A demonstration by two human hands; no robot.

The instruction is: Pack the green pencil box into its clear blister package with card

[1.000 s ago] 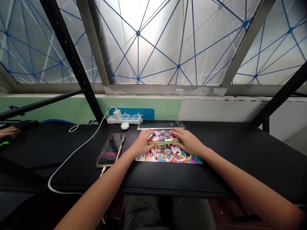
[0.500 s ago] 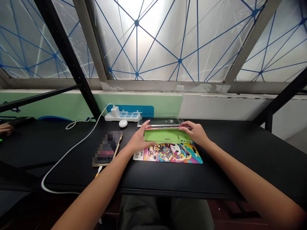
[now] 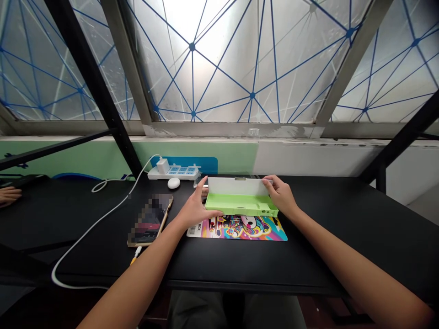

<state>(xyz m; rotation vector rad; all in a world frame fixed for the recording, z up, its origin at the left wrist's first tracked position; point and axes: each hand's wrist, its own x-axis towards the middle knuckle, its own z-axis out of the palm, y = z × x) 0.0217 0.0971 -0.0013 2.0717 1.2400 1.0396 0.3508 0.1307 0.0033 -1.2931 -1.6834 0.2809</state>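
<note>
The green box (image 3: 236, 202) is placed over the far part of the printed card (image 3: 236, 228) on the worktop (image 3: 329, 233), its lid (image 3: 236, 186) raised steeply so that the inside is exposed. The box's left end is clasped between widely spread thumb and fingers of the left hand (image 3: 191, 209), apparently for steadiness; the lid's right edge is pinched by nearly closed fingers of the right hand (image 3: 281, 196). Both forearms (image 3: 146, 267) are stretched forward.

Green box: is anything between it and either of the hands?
Nothing visible. The left hand holds the green box at its left end; the right hand grips its raised lid at the right. The colourful card shows on the near side, not in between.
</note>
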